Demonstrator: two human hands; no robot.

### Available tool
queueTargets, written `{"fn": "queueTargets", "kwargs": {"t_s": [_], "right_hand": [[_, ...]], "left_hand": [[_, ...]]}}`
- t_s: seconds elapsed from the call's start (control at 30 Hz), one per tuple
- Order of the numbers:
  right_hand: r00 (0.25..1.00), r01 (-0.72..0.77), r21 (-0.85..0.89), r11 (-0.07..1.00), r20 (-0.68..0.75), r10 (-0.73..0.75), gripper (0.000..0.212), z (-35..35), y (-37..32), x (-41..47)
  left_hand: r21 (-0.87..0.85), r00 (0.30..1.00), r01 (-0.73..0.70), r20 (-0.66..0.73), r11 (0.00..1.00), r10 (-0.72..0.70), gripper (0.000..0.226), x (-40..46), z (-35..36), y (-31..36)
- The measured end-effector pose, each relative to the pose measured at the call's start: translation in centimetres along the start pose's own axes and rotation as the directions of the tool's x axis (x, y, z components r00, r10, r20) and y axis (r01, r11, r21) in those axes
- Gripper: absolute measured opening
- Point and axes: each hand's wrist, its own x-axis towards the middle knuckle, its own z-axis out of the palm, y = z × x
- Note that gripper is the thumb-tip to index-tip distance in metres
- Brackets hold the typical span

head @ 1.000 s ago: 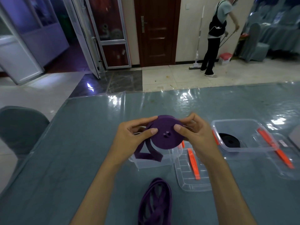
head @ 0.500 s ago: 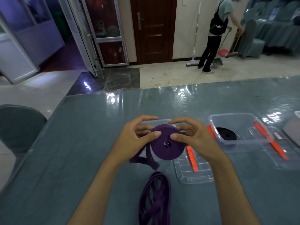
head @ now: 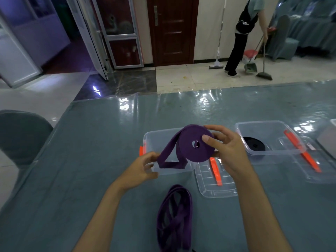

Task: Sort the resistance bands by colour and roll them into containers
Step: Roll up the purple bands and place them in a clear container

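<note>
Right hand point(head: 227, 151) grips a rolled purple band point(head: 194, 144) above the clear container point(head: 151, 140); left hand point(head: 141, 168) pinches its loose tail. Lid point(head: 214, 182), black-roll container point(head: 269, 137) lie right; another purple band point(head: 174, 217) nearer.

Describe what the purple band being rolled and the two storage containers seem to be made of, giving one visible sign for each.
Purple band roll: probably matte rubber or latex; its tail folds limply, without shine, though fabric is possible.
Near container and far container: clear, glossy hard plastic; the table shows through their walls, and the rims catch highlights. The black roll inside the far one is visible through its side.
</note>
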Motion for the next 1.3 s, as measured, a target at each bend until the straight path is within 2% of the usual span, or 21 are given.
{"fn": "queueTargets", "kwargs": {"t_s": [0.07,0.23,0.4,0.5,0.63,0.73,0.8,1.0,1.07,1.1,1.17,1.23,1.3], "right_hand": [[1.000,-0.004,0.015,1.000,-0.002,0.004,0.034,0.0,0.1,0.0],[1.000,-0.015,0.069,0.998,-0.024,0.017,0.040,-0.1,-0.3,-0.1],[0.999,-0.024,0.099,0.995,-0.029,0.027,0.038,-0.4,-0.3,0.0],[0.998,-0.014,0.085,0.996,-0.055,0.019,0.036,-0.9,-0.3,0.2],[0.995,0.039,-0.017,0.999,-0.092,-0.040,0.032,-1.5,-0.1,0.6],[0.994,0.064,-0.086,0.994,-0.081,-0.071,0.030,-1.5,0.2,0.7],[0.995,0.070,-0.128,0.989,-0.067,-0.079,0.030,-1.3,0.5,0.8],[0.993,0.121,-0.157,0.980,0.023,-0.118,0.031,-0.6,0.8,1.6],[0.987,0.149,-0.181,0.972,0.080,-0.136,0.031,-0.2,0.7,1.8],[0.984,0.160,-0.191,0.968,0.107,-0.141,0.032,0.0,0.7,1.9],[0.978,0.175,-0.214,0.961,0.152,-0.144,0.033,0.3,0.8,2.0],[0.971,0.179,-0.233,0.956,0.197,-0.134,0.034,0.5,0.7,2.0],[0.963,0.183,-0.225,0.957,0.238,-0.128,0.034,0.8,0.4,1.7]], "left_hand": [[0.007,1.000,0.004,0.003,1.000,-0.005,0.049,0.4,0.3,-0.9],[-0.034,0.997,0.043,-0.061,0.998,-0.045,0.036,1.6,1.5,-2.0],[-0.163,0.989,0.059,-0.127,0.985,-0.080,0.024,1.8,2.6,-1.7],[-0.166,0.969,0.064,-0.227,0.984,-0.102,0.018,1.9,2.6,-2.3],[-0.148,0.877,0.136,-0.442,0.980,-0.188,0.027,2.4,2.3,-3.6],[-0.158,0.762,0.185,-0.601,0.970,-0.243,0.028,2.4,2.3,-3.8],[-0.120,0.724,0.225,-0.644,0.967,-0.249,0.026,2.3,2.1,-4.0],[-0.054,0.844,0.356,-0.410,0.933,-0.346,0.033,1.7,1.2,-4.1],[0.034,0.890,0.373,-0.296,0.927,-0.347,0.051,1.0,0.8,-2.9],[0.098,0.915,0.348,-0.252,0.932,-0.315,0.067,0.7,0.4,-2.2],[0.168,0.969,0.188,-0.195,0.968,-0.155,0.095,0.5,-0.2,-0.4],[0.104,0.984,0.009,-0.178,0.995,0.010,0.102,0.5,-0.3,2.4],[0.047,0.977,-0.118,-0.174,0.992,0.125,0.095,0.9,0.0,5.2]]}}
